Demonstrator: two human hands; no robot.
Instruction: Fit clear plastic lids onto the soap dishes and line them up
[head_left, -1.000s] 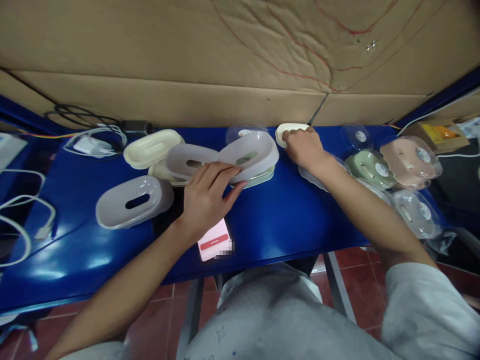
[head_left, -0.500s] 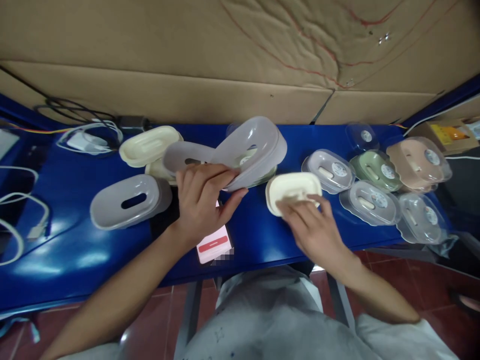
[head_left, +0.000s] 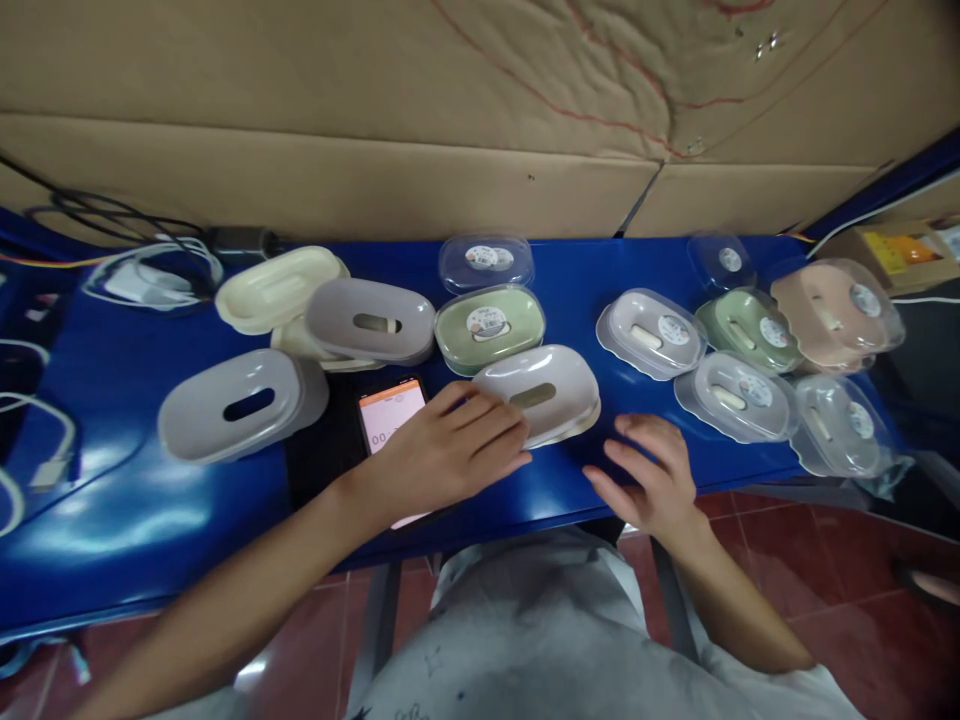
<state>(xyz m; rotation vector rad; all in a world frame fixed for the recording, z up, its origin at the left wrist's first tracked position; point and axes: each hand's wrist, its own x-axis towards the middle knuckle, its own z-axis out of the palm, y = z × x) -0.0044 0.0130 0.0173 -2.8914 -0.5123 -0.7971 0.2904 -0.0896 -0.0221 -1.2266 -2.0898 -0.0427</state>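
Observation:
A glossy grey oval soap dish tray (head_left: 574, 380) with a long slot rests on a cream base (head_left: 574, 432), of which only the lower right rim shows. My left hand (head_left: 457, 445) is at the tray's left end, fingers closed over its rim; the thumb side is partly hidden. To the right of the tray, apart from it, my right hand (head_left: 649, 475) is open and holds nothing. Partly under my left hand and forearm lies a phone (head_left: 382, 405) with a lit screen. Just behind the tray sits a green soap dish (head_left: 517, 310) with a clear lid and round label.
Grey slotted trays (head_left: 195, 415) and cream pieces (head_left: 281, 285) lie on the left. A loose clear lid (head_left: 457, 265) stands at the back. Several lidded soap dishes (head_left: 652, 335) are grouped on the right. Cables (head_left: 64, 420) cross the blue table's left end.
My left hand has brought the raised grey tray down onto the cream base. My right hand has let go of the base and drawn back to the right. The green dish is now uncovered.

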